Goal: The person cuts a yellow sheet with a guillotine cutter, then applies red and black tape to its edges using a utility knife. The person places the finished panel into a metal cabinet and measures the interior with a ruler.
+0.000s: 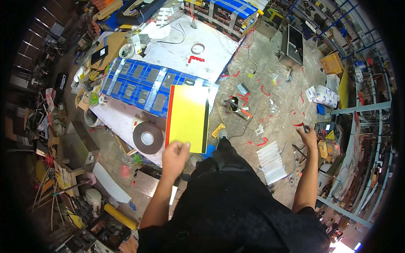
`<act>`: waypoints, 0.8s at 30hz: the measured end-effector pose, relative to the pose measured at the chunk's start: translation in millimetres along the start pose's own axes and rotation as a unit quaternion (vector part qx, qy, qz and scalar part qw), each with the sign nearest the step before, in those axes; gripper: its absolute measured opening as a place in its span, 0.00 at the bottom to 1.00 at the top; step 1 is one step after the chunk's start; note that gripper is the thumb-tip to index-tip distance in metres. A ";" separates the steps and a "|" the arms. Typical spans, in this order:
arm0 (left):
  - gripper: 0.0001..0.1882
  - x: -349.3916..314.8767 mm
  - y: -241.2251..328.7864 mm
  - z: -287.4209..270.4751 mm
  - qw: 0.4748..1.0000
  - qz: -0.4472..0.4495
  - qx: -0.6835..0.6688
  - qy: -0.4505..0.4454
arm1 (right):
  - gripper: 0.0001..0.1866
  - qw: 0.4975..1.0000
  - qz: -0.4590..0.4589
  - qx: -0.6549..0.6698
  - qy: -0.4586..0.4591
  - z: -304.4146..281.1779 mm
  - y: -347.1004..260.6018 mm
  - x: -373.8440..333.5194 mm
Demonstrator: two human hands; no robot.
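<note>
Black cloth shirt (pixel 236 215); smooth yellow rectangular sheet (pixel 187 118) firmly in left hand (pixel 174 159), clear ring (pixel 298 124) in right hand (pixel 309 137).

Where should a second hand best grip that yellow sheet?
Probably pinch the yellow sheet by its black-banded right edge, coming from the right: it is flat and rectangular, that long side is uncovered, and the left hand occupies the lower left corner.

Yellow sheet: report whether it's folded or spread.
Spread: the yellow sheet shows as one flat rectangle without visible fold, its lower-left corner at the left hand.
</note>
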State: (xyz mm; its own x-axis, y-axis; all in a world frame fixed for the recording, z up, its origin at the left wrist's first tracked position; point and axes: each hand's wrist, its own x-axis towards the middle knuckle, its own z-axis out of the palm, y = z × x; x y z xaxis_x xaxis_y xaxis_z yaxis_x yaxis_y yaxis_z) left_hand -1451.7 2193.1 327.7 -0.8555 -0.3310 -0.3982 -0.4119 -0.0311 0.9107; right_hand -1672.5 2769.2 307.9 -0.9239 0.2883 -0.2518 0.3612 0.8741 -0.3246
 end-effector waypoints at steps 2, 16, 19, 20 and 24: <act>0.17 -25.1 -12.2 -1.3 0.992 -0.128 -0.007 -0.021 | 0.48 0.996 0.004 -0.086 -0.028 3.0 -26.0 -19.5; 0.29 12.8 -0.3 -26.8 0.943 -0.029 -0.284 0.171 | 0.40 0.992 -0.070 0.000 -0.109 66.5 -29.7 25.3; 0.30 42.9 18.4 -85.7 0.981 0.005 -0.157 0.117 | 0.47 0.985 -0.073 -0.042 -0.152 54.7 -59.7 12.3; 0.31 57.0 38.2 -98.3 0.990 0.025 -0.118 0.077 | 0.48 0.976 -0.120 -0.115 -0.142 59.0 -51.5 15.4; 0.32 128.0 101.9 -116.9 0.999 0.012 0.039 -0.034 | 0.45 0.981 -0.117 -0.004 -0.153 59.7 -65.8 13.6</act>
State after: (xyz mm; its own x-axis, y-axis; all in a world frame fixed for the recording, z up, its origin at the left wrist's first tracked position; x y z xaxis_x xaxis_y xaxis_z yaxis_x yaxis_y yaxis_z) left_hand -1566.4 2037.3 382.3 -0.8836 -0.2649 -0.3860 -0.4126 0.0507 0.9095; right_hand -1701.3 2692.2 271.4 -0.8997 -0.0506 -0.4335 0.1411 0.9062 -0.3986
